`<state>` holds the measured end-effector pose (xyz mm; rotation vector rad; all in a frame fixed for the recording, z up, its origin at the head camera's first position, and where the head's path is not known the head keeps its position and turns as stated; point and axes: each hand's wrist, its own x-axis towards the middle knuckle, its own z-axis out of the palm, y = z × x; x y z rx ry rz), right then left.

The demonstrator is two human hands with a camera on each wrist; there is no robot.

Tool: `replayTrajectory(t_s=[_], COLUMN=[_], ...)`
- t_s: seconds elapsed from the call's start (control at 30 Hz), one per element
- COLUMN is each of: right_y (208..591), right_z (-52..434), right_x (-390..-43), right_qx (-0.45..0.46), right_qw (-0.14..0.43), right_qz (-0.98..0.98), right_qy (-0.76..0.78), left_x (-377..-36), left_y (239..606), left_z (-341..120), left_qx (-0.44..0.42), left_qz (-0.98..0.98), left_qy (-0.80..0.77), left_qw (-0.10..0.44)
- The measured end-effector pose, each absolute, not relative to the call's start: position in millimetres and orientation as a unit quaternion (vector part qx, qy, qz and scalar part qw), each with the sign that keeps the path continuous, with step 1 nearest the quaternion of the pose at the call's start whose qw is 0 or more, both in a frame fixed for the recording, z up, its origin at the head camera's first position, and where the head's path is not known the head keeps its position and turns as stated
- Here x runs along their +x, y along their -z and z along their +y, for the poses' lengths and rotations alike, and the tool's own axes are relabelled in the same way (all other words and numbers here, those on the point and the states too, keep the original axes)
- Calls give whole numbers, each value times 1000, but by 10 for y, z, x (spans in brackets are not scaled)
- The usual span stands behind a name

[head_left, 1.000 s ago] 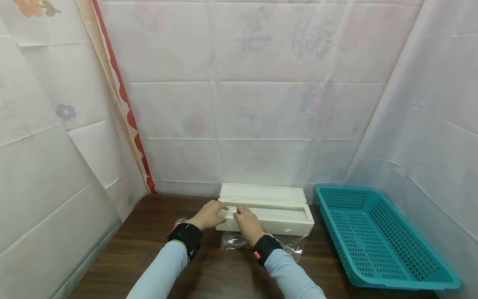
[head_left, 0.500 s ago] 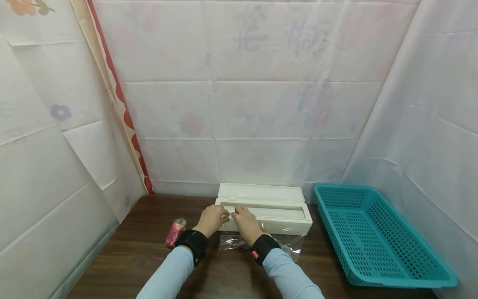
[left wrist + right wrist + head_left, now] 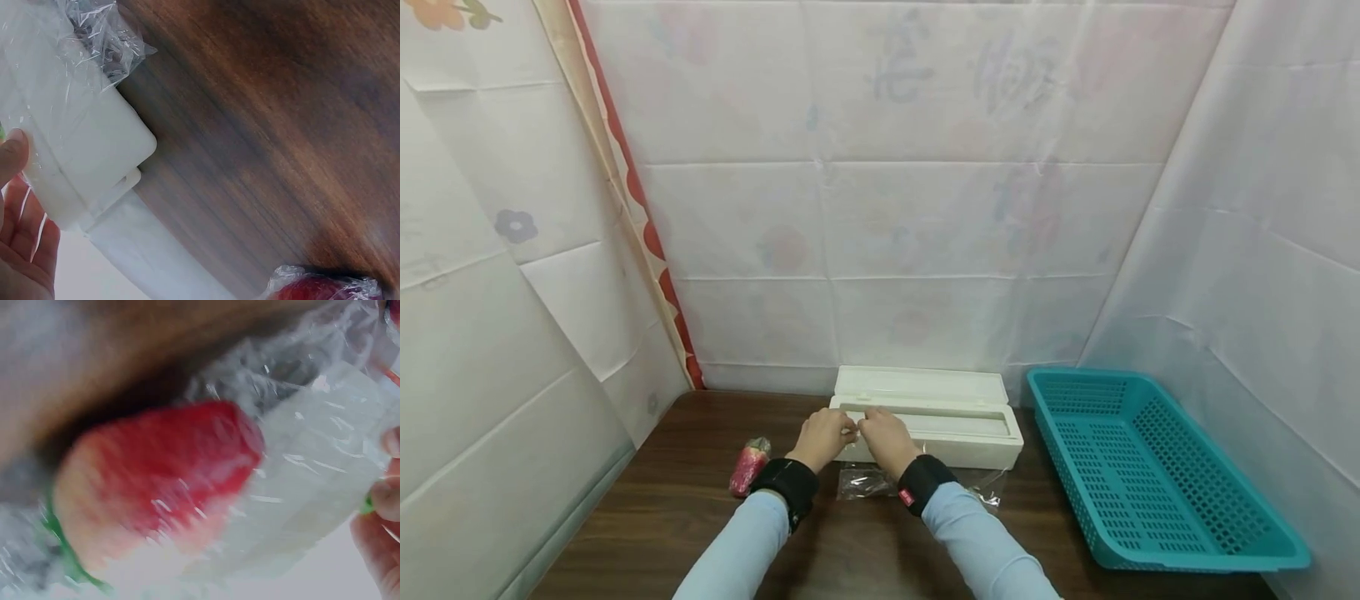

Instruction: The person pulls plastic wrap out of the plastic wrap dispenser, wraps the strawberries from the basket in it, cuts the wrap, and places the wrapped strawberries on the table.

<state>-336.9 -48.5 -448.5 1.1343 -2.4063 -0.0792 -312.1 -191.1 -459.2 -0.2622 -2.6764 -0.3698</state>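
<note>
A white dispenser box (image 3: 928, 425) lies open under both sets of fingertips, a teal basket (image 3: 1150, 475) well to their right. The left hand (image 3: 824, 437) and right hand (image 3: 883, 437), forearms converging, curl their fingers to pinch clear film (image 3: 880, 482) at the box's front rim. A wrapped strawberry (image 3: 748, 467) lies left of them.

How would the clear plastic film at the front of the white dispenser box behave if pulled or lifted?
The clear film lies crumpled and wrinkled on the table, so it is probably floppy and very light. Its glossy creases over the white dispenser box suggest it clings and bunches rather than sliding flat.
</note>
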Motion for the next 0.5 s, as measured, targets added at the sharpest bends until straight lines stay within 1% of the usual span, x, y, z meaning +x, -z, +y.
replayTrajectory(t_s=[0.1,0.2,0.5], right_y=[4435,4421,4417], right_z=[-515,-528,-556], right_x=[-3381,-3399,-3418], right_qx=[411,409,418], right_qw=[214,207,228], right_qz=[-885,-887,-877], right_qy=[47,51,58], left_x=[-3116,-3108,-3100], left_y=[4597,4595,4584], left_z=[-1899,-1886,-1915], left_qx=[-98,-101,-91], left_qz=[-962,-959,-961], left_qy=[145,157,149], left_qw=[212,212,217])
